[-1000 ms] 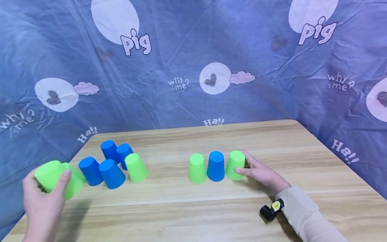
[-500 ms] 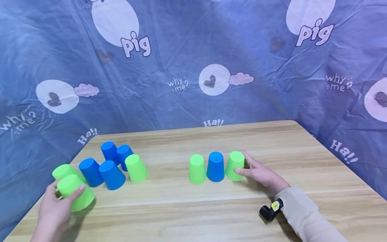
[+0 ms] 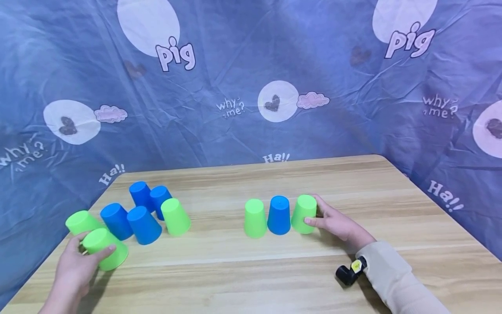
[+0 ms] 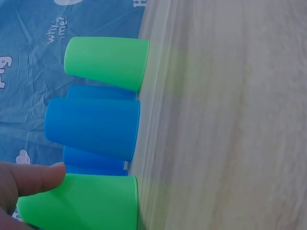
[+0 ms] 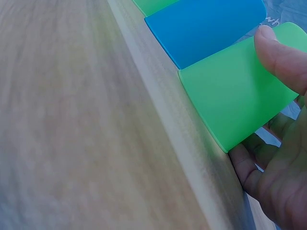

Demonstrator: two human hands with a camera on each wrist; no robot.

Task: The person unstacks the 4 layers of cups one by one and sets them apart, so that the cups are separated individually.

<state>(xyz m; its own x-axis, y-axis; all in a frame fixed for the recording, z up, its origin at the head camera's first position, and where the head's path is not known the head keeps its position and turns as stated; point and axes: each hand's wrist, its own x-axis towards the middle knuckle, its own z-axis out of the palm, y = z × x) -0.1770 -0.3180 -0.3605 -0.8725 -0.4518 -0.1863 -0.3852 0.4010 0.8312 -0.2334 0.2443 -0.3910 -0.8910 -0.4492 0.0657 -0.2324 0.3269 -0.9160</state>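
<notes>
At the left, my left hand (image 3: 76, 266) grips a green cup (image 3: 107, 250), which stands upside down on the table in front of another green cup (image 3: 80, 222). In the left wrist view the thumb (image 4: 41, 178) lies along the held cup's side. My right hand (image 3: 339, 222) holds a different upturned green cup (image 3: 304, 214), thumb on its near side and fingers behind it. That cup is the right end of a row, beside a blue cup (image 3: 279, 216) and a further green cup (image 3: 255, 219).
Right of the left hand stand upturned blue cups, a front one (image 3: 144, 225) among several, and one green cup (image 3: 175, 217). A black device (image 3: 350, 272) is on the right wrist. Behind the wooden table (image 3: 243, 279) hangs a blue printed cloth (image 3: 219, 74).
My left hand has moved right and down with its green cup, bringing it from the air to the tabletop, apart from the other green one. The right hand stays on its cup.
</notes>
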